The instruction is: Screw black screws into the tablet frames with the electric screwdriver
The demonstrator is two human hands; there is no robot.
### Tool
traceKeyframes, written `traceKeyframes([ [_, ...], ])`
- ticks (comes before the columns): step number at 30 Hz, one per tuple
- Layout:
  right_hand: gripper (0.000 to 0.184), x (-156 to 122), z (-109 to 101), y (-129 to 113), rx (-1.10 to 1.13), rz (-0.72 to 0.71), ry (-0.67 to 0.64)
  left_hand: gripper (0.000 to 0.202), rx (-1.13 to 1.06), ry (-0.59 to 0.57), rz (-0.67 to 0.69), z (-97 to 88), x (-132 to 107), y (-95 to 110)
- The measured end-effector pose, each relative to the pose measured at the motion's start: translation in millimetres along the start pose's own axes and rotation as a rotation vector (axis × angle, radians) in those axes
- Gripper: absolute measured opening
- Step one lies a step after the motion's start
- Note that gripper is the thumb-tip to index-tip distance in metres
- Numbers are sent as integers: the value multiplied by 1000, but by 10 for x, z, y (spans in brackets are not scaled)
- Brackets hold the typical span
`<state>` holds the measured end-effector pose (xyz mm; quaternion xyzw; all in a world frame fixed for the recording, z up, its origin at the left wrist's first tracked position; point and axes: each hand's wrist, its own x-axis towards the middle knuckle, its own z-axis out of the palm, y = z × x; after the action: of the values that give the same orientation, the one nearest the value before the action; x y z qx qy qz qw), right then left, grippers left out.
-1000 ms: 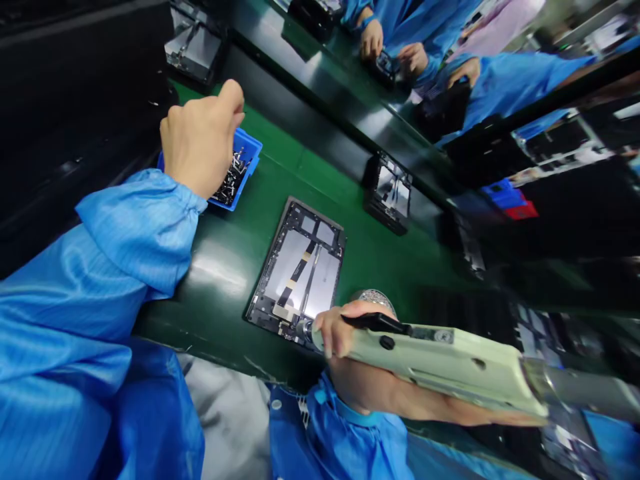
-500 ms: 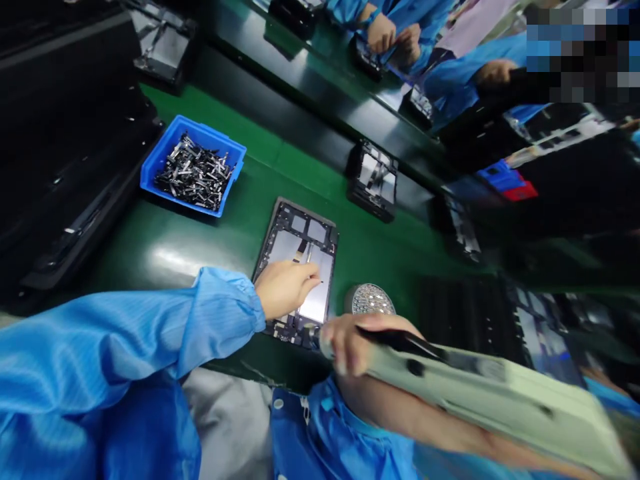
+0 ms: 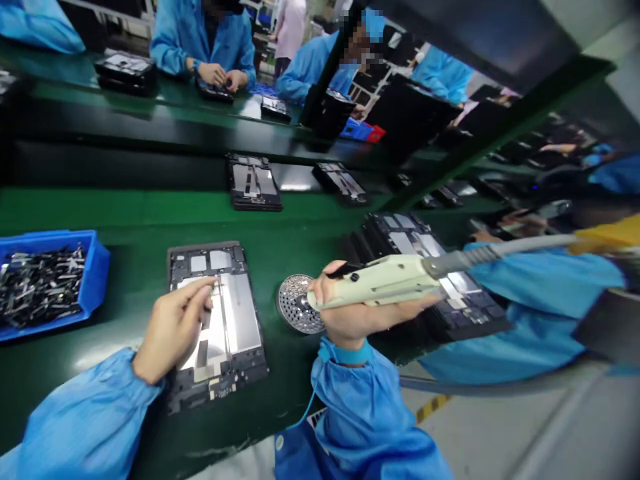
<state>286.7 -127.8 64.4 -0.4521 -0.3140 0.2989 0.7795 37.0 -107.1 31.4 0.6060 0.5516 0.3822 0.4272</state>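
My right hand [image 3: 345,313] is wrapped round a pale green corded electric screwdriver [image 3: 385,280]. Its front end is over a round metal screw dish [image 3: 295,303] with many small holes. To the left, an opened tablet [image 3: 245,313] lies flat on the green table, its silvery inner plates and a flat cable facing up. My left hand [image 3: 175,327] is over the tablet's left side, thumb and forefinger pinched together. What sits between those fingertips, if anything, is too small to make out.
A blue bin [image 3: 95,273] full of small metal parts stands at the left. Stacked tablets [image 3: 425,253] are at the right, beside a co-worker's blue sleeve [image 3: 540,287]. More tablets [image 3: 255,183] rest along the back ledge. Across the line a person [image 3: 200,47] handles another device.
The screwdriver has swung from beside the tablet's lower corner to the screw dish. My left hand stays over the tablet. The camera view has turned to the right.
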Motion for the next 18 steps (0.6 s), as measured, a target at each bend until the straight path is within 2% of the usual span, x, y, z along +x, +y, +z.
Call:
traceKeyframes([
  [3,67,-15,68,59,94,-44,25,39,42,145,26,-213,199,-1],
  [5,72,-5,77,111,88,-6,-36,31,71,261,22,-316,334,-20],
  [7,77,21,66,162,96,30,-29,27,74,333,7,-380,461,-54],
  [10,83,65,48,216,90,82,-20,27,24,366,-42,-416,623,-125],
  [14,87,85,42,244,68,93,-30,27,-23,401,-178,-415,752,-213],
  [18,86,81,56,244,16,79,-38,30,-35,386,-195,-409,775,-258],
])
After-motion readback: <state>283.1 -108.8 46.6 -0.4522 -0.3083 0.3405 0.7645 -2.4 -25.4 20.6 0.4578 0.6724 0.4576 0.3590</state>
